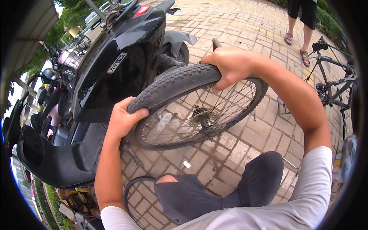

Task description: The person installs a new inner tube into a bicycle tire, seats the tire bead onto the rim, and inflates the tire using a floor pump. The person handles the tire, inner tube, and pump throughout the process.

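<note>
A spoked bicycle wheel (180,86) with a knobby black tyre leans in front of me, tilted over the brick paving. My left hand (125,117) grips the tyre at its left side, thumb over the inner edge. Farther right, my right hand (232,66) clasps the tyre's top, its thumb hooked toward the rim and its fingers partly hidden behind. The hub with its sprockets (201,115) shows through the spokes. On the ground beside my leg lies a black tube or tyre loop (130,189), partly hidden.
A black scooter (119,65) stands close on the left. At the right is a bicycle frame (333,78). Another person's legs (304,28) stand at the far right. A small white piece (186,164) and a metal tool (291,164) lie on the paving near my knees.
</note>
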{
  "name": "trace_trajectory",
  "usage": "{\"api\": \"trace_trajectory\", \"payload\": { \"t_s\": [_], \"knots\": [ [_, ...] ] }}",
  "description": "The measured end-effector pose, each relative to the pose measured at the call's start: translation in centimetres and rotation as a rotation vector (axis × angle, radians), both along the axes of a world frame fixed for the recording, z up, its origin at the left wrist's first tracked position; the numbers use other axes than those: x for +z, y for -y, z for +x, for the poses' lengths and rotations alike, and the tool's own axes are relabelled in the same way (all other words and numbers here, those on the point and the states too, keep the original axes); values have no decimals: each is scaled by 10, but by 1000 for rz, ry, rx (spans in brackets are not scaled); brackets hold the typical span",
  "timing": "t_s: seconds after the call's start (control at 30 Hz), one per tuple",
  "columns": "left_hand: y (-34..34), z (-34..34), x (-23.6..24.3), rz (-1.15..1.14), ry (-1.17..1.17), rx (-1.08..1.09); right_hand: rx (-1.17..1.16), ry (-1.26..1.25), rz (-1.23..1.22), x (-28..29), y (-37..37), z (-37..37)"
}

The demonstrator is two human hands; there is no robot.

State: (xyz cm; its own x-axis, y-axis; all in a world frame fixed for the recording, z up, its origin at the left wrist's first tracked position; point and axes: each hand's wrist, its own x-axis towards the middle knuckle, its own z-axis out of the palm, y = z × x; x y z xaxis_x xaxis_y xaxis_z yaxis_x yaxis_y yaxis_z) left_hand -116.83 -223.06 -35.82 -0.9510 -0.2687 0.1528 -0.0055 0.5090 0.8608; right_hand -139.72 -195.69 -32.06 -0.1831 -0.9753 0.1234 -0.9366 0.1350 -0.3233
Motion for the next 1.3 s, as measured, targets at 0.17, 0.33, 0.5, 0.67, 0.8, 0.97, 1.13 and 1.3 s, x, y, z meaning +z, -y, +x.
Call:
{"api": "trace_trajectory", "payload": {
  "t_s": [0.17,0.33,0.5,0.67,0.8,0.97,1.13,1.3],
  "knots": [
    [-40,-21,30,-486,80,-13,3,70,91,-4,9,-2],
    [-23,-20,26,-173,123,-31,55,141,102,-3,14,6],
    [-27,-29,34,-72,122,-95,44,215,148,-1,17,2],
    [-56,-42,46,-416,125,17,119,250,188,-3,32,5],
    [-53,-54,40,-401,96,11,119,301,198,-4,36,-2],
    [-45,-48,37,-405,37,47,98,69,83,3,40,0],
    [-55,-32,33,-916,-281,7,-72,-219,-219,-8,18,11],
    [-61,-30,32,-701,-116,23,-34,-68,-132,-5,15,8]
  ]
}}
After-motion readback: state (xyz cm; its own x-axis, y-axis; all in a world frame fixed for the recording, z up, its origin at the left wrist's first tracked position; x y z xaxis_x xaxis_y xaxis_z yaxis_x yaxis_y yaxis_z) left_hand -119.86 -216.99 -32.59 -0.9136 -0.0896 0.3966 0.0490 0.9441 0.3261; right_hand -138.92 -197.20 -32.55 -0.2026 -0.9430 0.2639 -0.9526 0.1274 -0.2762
